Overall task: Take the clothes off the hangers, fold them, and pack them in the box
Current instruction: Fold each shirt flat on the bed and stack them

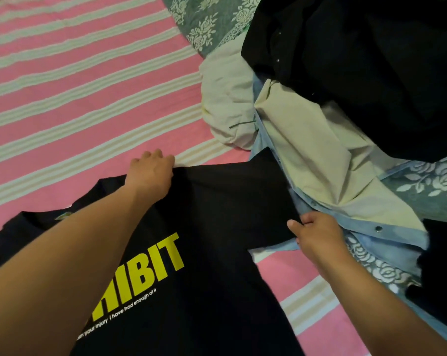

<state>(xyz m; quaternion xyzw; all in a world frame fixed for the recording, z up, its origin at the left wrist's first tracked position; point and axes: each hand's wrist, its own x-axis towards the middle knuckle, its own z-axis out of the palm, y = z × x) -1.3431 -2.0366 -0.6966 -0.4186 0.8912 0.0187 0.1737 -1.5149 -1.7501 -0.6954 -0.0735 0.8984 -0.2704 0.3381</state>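
On the bed, black T-shirt (pixel 212 253) sleeve — pinched by left hand (pixel 150 173) and right hand (pixel 317 232).

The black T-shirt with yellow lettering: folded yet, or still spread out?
Spread out. The black T-shirt lies flat on the striped sheet, print up, with the left hand and right hand gripping one sleeve's edges.

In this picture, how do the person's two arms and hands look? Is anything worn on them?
Both forearms are bare: no sleeves, watch or bracelet show. The left hand and the right hand wear no gloves, and I see no rings.
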